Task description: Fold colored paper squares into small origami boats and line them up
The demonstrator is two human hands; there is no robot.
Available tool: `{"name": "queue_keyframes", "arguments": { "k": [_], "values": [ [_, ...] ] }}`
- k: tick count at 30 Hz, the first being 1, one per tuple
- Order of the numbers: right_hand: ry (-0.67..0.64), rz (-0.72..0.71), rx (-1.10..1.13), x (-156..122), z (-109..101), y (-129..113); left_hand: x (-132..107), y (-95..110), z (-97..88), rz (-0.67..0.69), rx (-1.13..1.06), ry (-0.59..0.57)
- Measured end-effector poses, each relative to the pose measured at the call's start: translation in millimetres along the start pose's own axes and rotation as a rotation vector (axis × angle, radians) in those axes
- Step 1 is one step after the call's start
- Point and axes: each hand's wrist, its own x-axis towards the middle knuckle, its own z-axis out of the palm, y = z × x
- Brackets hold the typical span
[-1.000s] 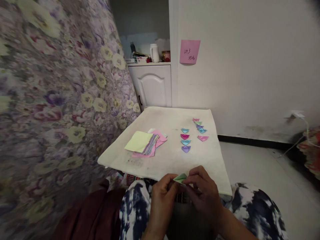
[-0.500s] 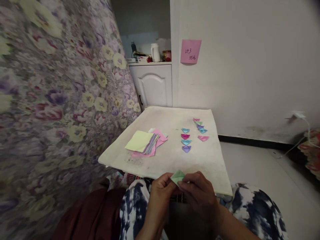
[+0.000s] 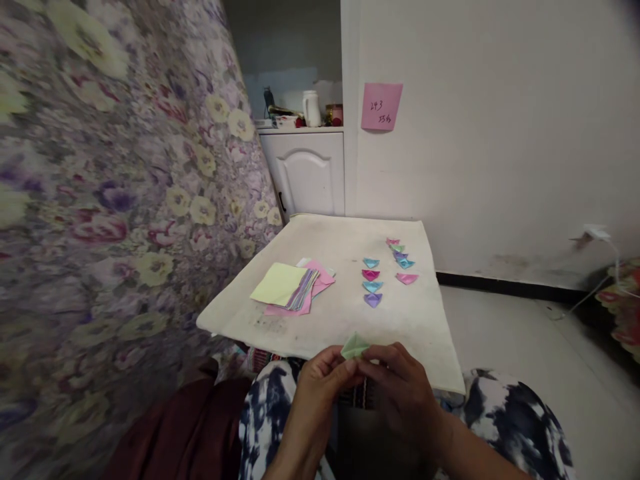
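Note:
Between my two hands, just past the near edge of the table, is a small piece of folded green paper (image 3: 355,347). My left hand (image 3: 325,373) pinches its lower left side, with the thumb pressed over the front. The fingers of my right hand (image 3: 400,377) close on its right side. On the table ahead lie several small folded paper boats: a purple boat (image 3: 373,300) is nearest, and behind it are a blue boat (image 3: 373,287) and a magenta boat (image 3: 371,274). To their right is a pink boat (image 3: 407,279).
The cream-covered table (image 3: 330,333) bears a stack of coloured paper squares (image 3: 280,285) at its left. A floral curtain (image 3: 150,200) hangs along the left side. Behind stand a white cabinet (image 3: 313,177) and a wall with a pink note (image 3: 381,107).
My left thumb has moved up and right onto the front of the green paper. The paper has tilted slightly in my fingers; the boats and the stack stay put.

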Motion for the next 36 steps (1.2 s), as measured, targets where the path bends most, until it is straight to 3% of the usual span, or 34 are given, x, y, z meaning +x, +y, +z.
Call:
{"name": "queue_keyframes", "arguments": {
  "k": [5,9,11,13,18,22,30,36],
  "values": [
    [-0.008,0.085,0.152,3.4,-7.1,-6.2,5.5,-5.0,-3.0,0.021,0.090,0.062],
    [0.051,0.454,0.321,14.5,-7.6,-4.8,3.1,-2.9,-0.7,0.069,0.326,0.077],
    [0.023,0.660,0.395,20.7,-6.9,-1.6,0.1,-0.7,2.1,0.100,0.442,0.055],
    [-0.045,0.765,0.446,25.1,-6.1,1.7,-2.9,2.1,5.7,0.132,0.529,0.027],
    [-0.119,0.847,0.567,25.5,-4.0,6.2,-6.5,7.0,13.1,0.139,0.574,-0.012],
    [-0.073,0.909,0.711,22.7,-0.7,8.8,-6.6,3.8,13.8,0.104,0.499,0.008],
    [-0.010,1.057,1.293,20.4,1.0,7.3,-6.3,-0.1,10.8,0.139,0.421,-0.073],
    [-0.038,1.142,1.373,17.0,3.5,7.6,-6.4,1.0,11.7,0.116,0.391,-0.099]
  ]
}}
